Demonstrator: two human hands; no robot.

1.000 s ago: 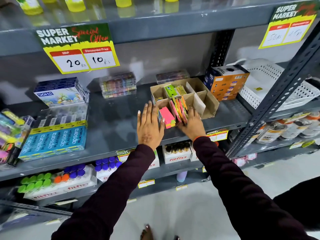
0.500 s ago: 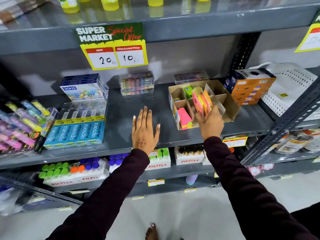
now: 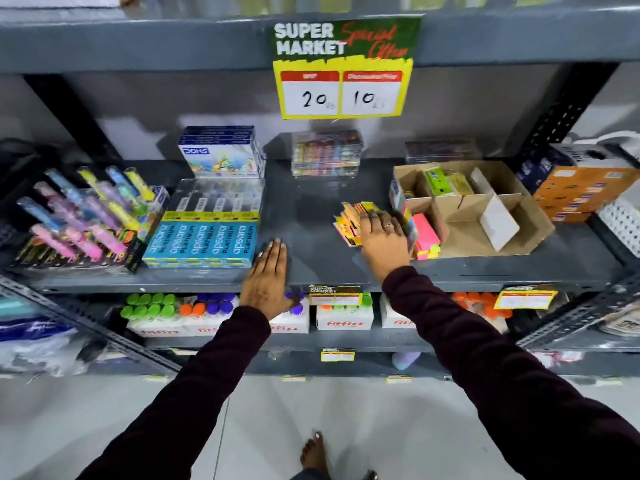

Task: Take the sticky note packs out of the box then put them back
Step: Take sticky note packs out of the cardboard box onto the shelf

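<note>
An open cardboard box with dividers stands on the grey shelf. Green and yellow packs sit in its back compartment, and a pink pack stands in its front left corner. My right hand rests on a bunch of sticky note packs lying on the shelf just left of the box, fingers closed over them. My left hand lies flat on the shelf's front edge, fingers together, holding nothing.
Blue Apsara boxes and a Doms box stand left of my hands. Clear packs sit at the back. An orange box and a white basket stand right of the cardboard box. Bottles fill the shelf below.
My right hand lifted a bunch of sticky note packs out of the box and carried them left, down onto the shelf. My left hand slid left along the shelf edge.
</note>
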